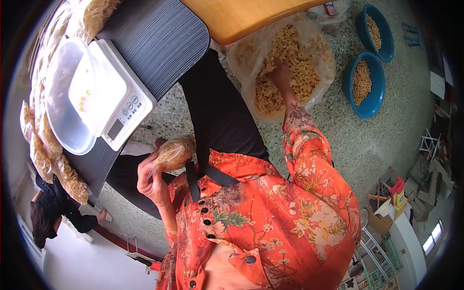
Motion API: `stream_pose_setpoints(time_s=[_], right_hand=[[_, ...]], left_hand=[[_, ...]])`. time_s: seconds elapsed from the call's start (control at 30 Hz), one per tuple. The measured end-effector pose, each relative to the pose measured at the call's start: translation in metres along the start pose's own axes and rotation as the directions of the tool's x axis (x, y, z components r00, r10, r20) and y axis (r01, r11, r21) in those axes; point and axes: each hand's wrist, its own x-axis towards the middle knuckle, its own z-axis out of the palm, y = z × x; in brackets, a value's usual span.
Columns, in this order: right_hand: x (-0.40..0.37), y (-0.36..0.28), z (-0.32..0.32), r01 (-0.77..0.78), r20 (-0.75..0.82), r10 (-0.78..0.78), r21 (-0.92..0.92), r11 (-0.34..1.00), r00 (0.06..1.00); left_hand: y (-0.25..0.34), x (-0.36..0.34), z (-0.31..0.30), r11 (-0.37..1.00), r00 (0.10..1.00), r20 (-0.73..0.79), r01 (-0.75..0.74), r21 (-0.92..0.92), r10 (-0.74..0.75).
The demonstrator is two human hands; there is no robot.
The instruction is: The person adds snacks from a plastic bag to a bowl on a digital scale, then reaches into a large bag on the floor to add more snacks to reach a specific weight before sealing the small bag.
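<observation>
My right hand (281,73) reaches forward into a large clear plastic sack (251,58) full of yellow fried snack pieces on the floor, with its fingers buried among the pieces. My left hand (152,182) is raised near my chest and grips a small clear bag (175,152) partly filled with the same snacks. I wear an orange floral shirt and black trousers.
A white digital scale (126,107) with a clear plastic bowl (67,104) sits on a dark striped tabletop (159,38) to the left. Several filled snack bags (58,164) line its far edge. Two blue basins (363,101) of snacks stand right. Another person (48,217) crouches lower left.
</observation>
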Motion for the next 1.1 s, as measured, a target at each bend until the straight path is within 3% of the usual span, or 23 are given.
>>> stream_pose_setpoints(time_s=[0.23, 0.3, 0.33, 0.4, 0.53, 0.6, 0.63, 0.7, 0.73, 0.8, 0.83, 0.9, 1.1], right_hand=[[-0.007, 0.027, -0.027, 0.000, -0.046, 0.008, 0.168, 0.986, 0.999], [0.001, 0.055, -0.014, -0.088, -0.064, 0.118, 0.356, 0.931, 0.991], [0.001, 0.057, -0.024, -0.087, -0.066, 0.116, 0.347, 0.934, 0.991], [0.001, 0.049, -0.048, -0.252, 0.094, 0.241, 0.560, 0.789, 0.966], [-0.005, 0.036, -0.087, -0.270, 0.144, 0.233, 0.649, 0.711, 0.962], [-0.011, 0.030, -0.102, -0.310, 0.217, 0.235, 0.803, 0.509, 0.948], [-0.010, 0.038, -0.100, -0.306, 0.213, 0.233, 0.802, 0.513, 0.949], [-0.002, 0.070, -0.077, -0.240, 0.192, 0.169, 0.908, 0.343, 0.967], [-0.004, 0.070, -0.079, -0.236, 0.187, 0.168, 0.908, 0.346, 0.968], [-0.005, 0.069, -0.079, -0.194, 0.108, 0.190, 0.826, 0.529, 0.976], [-0.005, 0.059, -0.085, -0.187, 0.104, 0.183, 0.827, 0.530, 0.978], [-0.010, 0.035, -0.102, -0.172, 0.097, 0.149, 0.731, 0.660, 0.984], [-0.006, 0.027, -0.113, -0.090, 0.053, 0.074, 0.683, 0.725, 0.996]], left_hand=[[0.000, 0.000, 0.002, 0.999, 0.999, 0.028, -0.040, 0.016, 0.040], [-0.002, 0.000, 0.002, 0.999, 0.999, 0.027, -0.038, -0.018, 0.038], [-0.003, -0.002, 0.001, 0.999, 0.999, 0.022, -0.029, -0.023, 0.030], [-0.002, -0.002, 0.001, 0.999, 0.999, 0.020, -0.039, -0.024, 0.039], [-0.003, -0.001, -0.001, 0.998, 0.997, 0.030, -0.068, -0.014, 0.068], [-0.002, -0.002, 0.001, 0.997, 0.997, 0.027, -0.076, -0.023, 0.076], [-0.001, -0.002, 0.001, 0.996, 0.996, 0.027, -0.084, -0.025, 0.085], [-0.014, 0.001, 0.002, 0.997, 0.997, 0.032, -0.071, -0.037, 0.072], [-0.013, 0.001, 0.001, 0.997, 0.996, 0.038, -0.076, -0.032, 0.077], [-0.014, 0.001, 0.000, 0.996, 0.995, 0.039, -0.089, -0.027, 0.090], [-0.014, 0.001, 0.001, 0.994, 0.995, 0.033, -0.096, -0.050, 0.098], [-0.014, 0.000, 0.001, 0.992, 0.994, 0.028, -0.105, -0.075, 0.107], [-0.021, 0.004, 0.005, 0.984, 0.993, 0.006, -0.119, -0.132, 0.121]])
